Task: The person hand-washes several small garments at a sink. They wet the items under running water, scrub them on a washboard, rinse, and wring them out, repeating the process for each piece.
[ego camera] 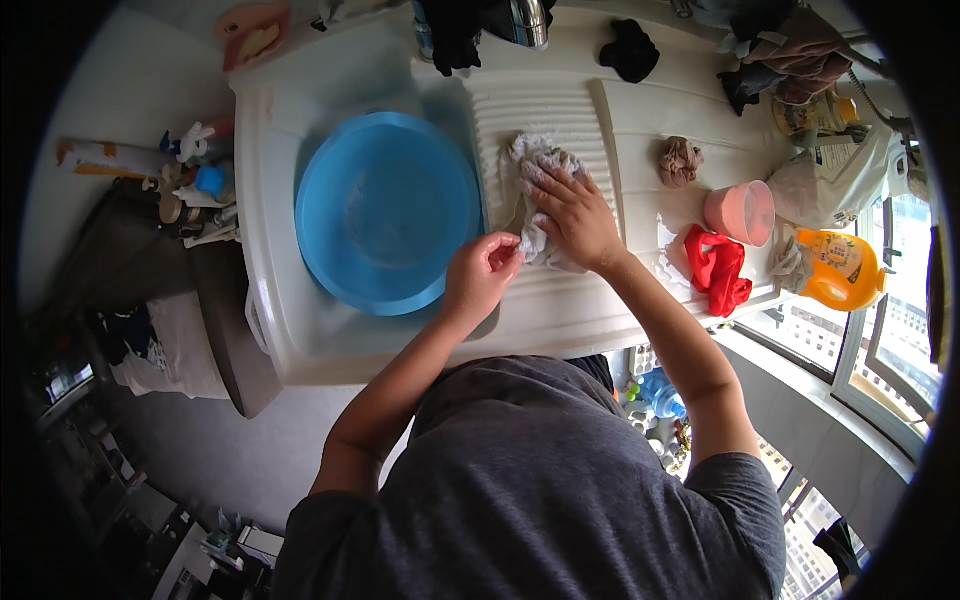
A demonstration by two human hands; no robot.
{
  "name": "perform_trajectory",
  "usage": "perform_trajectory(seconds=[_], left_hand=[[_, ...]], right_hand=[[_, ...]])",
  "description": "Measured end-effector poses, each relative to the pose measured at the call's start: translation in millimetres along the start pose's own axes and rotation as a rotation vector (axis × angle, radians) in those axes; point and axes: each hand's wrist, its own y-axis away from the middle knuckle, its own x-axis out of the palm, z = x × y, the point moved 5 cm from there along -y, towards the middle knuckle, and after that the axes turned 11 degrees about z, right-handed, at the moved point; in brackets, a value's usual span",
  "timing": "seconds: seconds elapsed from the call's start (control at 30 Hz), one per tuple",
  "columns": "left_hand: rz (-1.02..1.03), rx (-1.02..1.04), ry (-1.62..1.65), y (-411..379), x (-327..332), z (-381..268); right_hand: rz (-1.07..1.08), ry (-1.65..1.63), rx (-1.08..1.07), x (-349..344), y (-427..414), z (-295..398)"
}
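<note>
A wet whitish cloth (534,154) lies bunched on the ribbed washboard (495,112) built into the white laundry sink. My right hand (574,217) presses flat on the cloth, fingers slightly spread, over its middle. At the cloth's lower left edge, my left hand (486,270) pinches a corner between thumb and fingers. To the left, a round blue plastic basin (386,214) stands in the sink's bowl; its inside looks wet, and how much water it holds I cannot tell.
Right of the washboard are a crumpled pinkish cloth (679,161), a pink plastic cup (739,213), a red cloth (716,270) and an orange detergent bottle (844,270). A black cloth (630,51) lies at the back, near the chrome faucet (529,22). Spray bottles stand beyond the sink's left edge.
</note>
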Motion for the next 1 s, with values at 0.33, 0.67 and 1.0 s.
perform_trajectory(seconds=[0.33,0.67,1.0], left_hand=[[-0.099,0.236,-0.4,15,-7,-37],[0.196,0.385,-0.898,12,27,-40],[0.277,0.399,-0.995,14,32,-38]], right_hand=[[-0.256,-0.184,0.107,-47,-52,-23],[-0.218,-0.54,0.054,-52,-79,-64],[-0.271,-0.269,0.295,-18,-44,-47]])
